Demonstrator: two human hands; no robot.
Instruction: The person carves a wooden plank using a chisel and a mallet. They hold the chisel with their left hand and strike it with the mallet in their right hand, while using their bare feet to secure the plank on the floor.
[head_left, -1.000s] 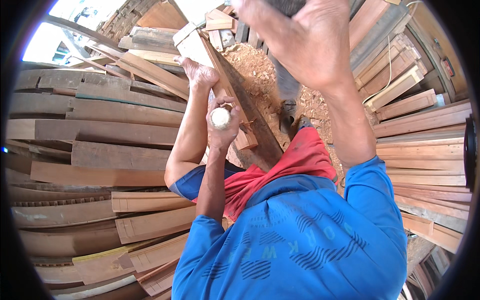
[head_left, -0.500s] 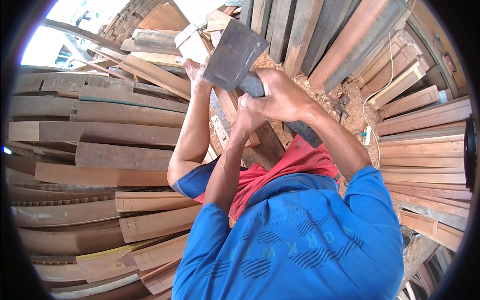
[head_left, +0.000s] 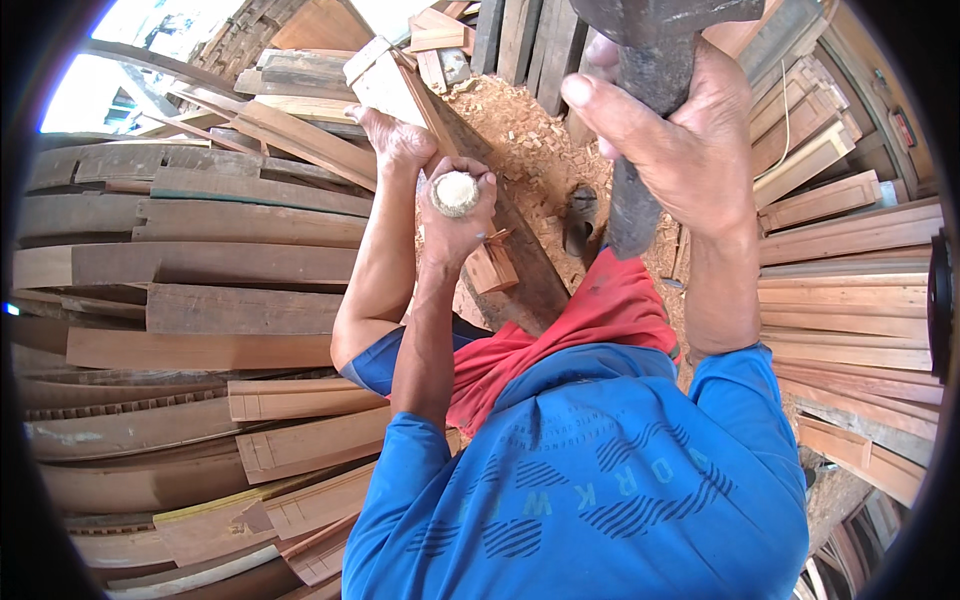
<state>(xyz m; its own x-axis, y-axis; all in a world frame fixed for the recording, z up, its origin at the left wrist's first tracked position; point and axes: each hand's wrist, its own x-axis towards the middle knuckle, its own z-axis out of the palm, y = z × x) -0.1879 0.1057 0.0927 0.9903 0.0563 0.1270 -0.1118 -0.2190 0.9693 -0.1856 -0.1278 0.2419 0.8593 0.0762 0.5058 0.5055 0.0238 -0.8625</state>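
Note:
My right hand (head_left: 700, 150) is raised at the upper right, closed around the thick dark handle of a mallet (head_left: 650, 85). The mallet's dark head is partly cut off by the top edge of the view. My left hand (head_left: 460, 230) wraps round an upright tool that looks like a chisel (head_left: 456, 194). Only its round, pale, worn handle end shows; the blade is hidden below the fist. Under that hand lies a reddish-brown length of wood (head_left: 492, 268) with curled shavings on it. My bare left foot (head_left: 400, 140) rests against this wood farther up.
A thick dark beam (head_left: 535, 265) runs beneath the workpiece. Wood chips (head_left: 515, 125) cover the ground ahead. Stacked boards (head_left: 250, 265) fill the left side, and more planks (head_left: 850, 310) stand at the right. A pale cord (head_left: 787, 110) hangs at the upper right.
My right hand has lifted the mallet up and to the right, away from my left hand. The left hand has shifted slightly left and farther out, uncovering the chisel's handle end.

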